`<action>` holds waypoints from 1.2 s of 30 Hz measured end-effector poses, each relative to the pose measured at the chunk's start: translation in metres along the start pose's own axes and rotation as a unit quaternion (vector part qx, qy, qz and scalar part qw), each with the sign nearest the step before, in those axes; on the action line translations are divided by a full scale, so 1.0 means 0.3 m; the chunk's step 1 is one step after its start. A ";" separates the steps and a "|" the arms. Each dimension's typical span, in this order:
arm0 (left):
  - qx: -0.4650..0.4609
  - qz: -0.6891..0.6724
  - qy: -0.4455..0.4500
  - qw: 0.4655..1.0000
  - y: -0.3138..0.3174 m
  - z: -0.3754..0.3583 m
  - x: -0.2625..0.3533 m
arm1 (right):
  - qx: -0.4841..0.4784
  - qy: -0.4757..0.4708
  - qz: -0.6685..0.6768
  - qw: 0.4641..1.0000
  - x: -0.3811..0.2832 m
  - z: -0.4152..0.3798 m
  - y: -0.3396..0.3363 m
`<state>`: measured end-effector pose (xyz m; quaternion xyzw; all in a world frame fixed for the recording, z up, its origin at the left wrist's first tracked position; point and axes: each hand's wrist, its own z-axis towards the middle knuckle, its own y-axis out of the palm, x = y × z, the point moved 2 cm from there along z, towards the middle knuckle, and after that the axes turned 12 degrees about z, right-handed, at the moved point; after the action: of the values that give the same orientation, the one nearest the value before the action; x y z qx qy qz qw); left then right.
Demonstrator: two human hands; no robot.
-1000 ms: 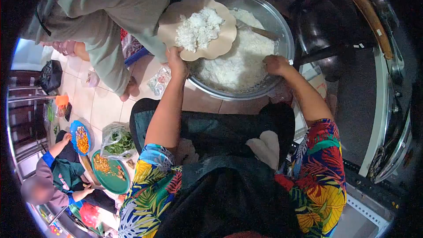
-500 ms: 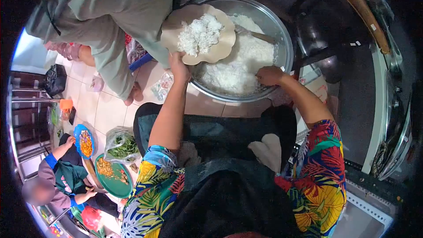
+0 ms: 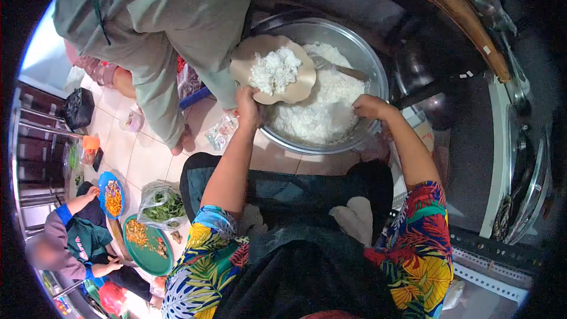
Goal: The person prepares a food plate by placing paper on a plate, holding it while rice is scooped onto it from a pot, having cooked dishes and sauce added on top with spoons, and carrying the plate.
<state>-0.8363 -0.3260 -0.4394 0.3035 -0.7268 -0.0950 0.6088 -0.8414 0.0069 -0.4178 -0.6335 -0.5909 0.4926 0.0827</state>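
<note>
My left hand (image 3: 248, 105) grips the near edge of a beige scalloped plate (image 3: 241, 66), thumb on top. A mound of white rice (image 3: 276, 71) lies on the plate, which is held over the left side of a large metal basin (image 3: 378, 53). More white rice (image 3: 319, 115) fills much of the basin. At the basin's right side, my right hand (image 3: 372, 107) has its fingers curled together over the edge of the rice; what they hold, if anything, is hidden. A spoon with a brown handle (image 3: 352, 72) rests in the rice beyond this hand.
A person in grey-green trousers (image 3: 147, 18) stands close by on the left. Farther left, another person sits with a hand at a blue plate (image 3: 120, 204) of chopped food. Near them are a green tray (image 3: 159, 263) and a plastic bag of green leaves (image 3: 164, 207).
The head view has shifted, so the basin sits lower in it. My right hand has moved outward toward the basin's right rim. My left hand still holds the plate of rice.
</note>
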 end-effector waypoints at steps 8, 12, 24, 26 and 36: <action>-0.051 0.082 -0.065 0.993 0.037 -0.050 -0.034 | 0.154 0.065 0.031 0.985 -0.182 -0.098 -0.292; -0.127 0.065 -0.128 0.981 0.062 -0.076 -0.127 | 0.272 0.037 -0.040 0.961 -0.333 -0.091 -0.330; -0.166 0.072 -0.145 0.973 0.097 -0.111 -0.134 | 0.390 -0.027 -0.190 0.900 -0.510 0.064 0.028; -0.153 0.047 -0.155 0.975 0.095 -0.103 -0.150 | 0.391 0.009 -0.155 0.907 -0.525 0.042 -0.017; -0.141 0.037 -0.127 0.981 0.104 -0.102 -0.105 | 0.454 -0.060 -0.196 0.867 -0.523 -0.025 -0.018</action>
<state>-0.8153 -0.2765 -0.4421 0.1731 -0.7882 -0.2116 0.5514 -0.8108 -0.1184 -0.3279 -0.3663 -0.4176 0.7171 0.4209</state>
